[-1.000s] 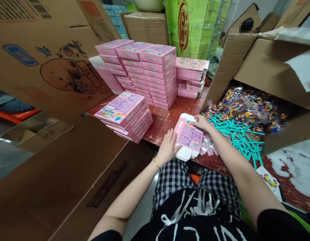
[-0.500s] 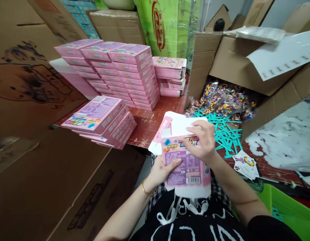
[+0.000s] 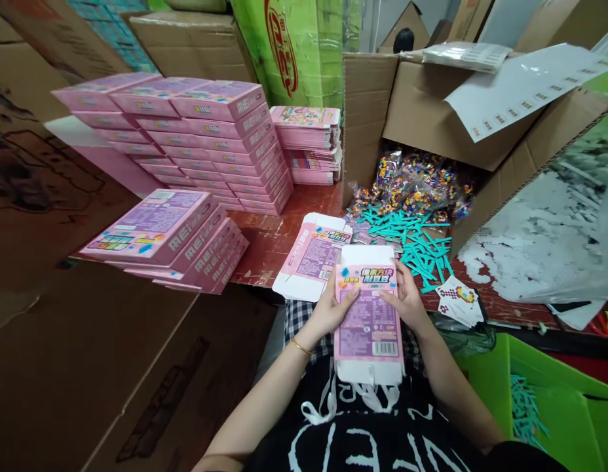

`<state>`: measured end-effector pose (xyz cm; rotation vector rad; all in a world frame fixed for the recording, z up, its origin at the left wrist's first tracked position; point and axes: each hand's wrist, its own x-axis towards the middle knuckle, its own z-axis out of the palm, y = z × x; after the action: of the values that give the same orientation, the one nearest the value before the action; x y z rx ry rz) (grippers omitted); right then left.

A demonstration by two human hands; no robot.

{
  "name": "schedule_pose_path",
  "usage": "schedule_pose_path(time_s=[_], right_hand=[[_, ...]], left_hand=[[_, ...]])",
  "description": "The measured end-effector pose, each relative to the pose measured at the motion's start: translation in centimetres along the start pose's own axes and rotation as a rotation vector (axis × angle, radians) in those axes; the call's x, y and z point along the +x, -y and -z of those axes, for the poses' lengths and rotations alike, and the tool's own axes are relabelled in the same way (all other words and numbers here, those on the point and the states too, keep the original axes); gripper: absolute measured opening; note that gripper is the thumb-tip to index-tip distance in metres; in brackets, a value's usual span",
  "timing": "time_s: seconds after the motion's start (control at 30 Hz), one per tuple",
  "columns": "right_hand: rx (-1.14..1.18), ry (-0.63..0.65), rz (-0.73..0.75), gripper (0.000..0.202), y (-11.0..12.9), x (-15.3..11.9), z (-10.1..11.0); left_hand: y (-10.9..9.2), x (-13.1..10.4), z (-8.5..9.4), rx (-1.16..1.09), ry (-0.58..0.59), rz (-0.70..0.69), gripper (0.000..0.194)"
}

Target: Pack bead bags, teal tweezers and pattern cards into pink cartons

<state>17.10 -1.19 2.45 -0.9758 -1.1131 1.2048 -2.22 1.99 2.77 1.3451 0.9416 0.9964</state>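
Note:
A pink and purple carton (image 3: 367, 328) with white end flaps is held upright in front of my lap, its printed back towards me. My left hand (image 3: 331, 308) grips its left edge, thumb on the printed face. Closed on the right edge is my right hand (image 3: 406, 298), thumb also on the front. The white top flap (image 3: 367, 254) stands up, and another white flap (image 3: 369, 372) hangs at the bottom. Just behind, a flat unfolded carton (image 3: 311, 255) lies on the table edge. Fingers behind the held carton are hidden.
Finished-looking pink boxes stand in a large stack (image 3: 206, 131) and a smaller stack (image 3: 161, 229) at left. Turquoise sticks (image 3: 422, 246) and bags of colourful beads (image 3: 417, 183) lie by an open cardboard box (image 3: 441, 111). Printed cards (image 3: 458, 300) and a green bin (image 3: 564, 406) are at right.
My right hand has come down from the top flap to the carton's right edge. The carton now faces me more squarely, uncovering more of the flat carton behind. The view has shifted right.

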Motion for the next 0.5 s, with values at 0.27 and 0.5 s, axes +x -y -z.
schedule_pose_path(time_s=[0.27,0.5], right_hand=[[-0.089,-0.125,-0.191,0.032,-2.8,0.0,2.5],[-0.212,-0.16,-0.168,0.035,-4.9,1.4,3.8]], left_hand=[[1.8,0.6,-1.6,0.204,-0.08,0.082,0.033],[1.9,3.7,-2.1,0.349,-0.08,0.054,0.038]])
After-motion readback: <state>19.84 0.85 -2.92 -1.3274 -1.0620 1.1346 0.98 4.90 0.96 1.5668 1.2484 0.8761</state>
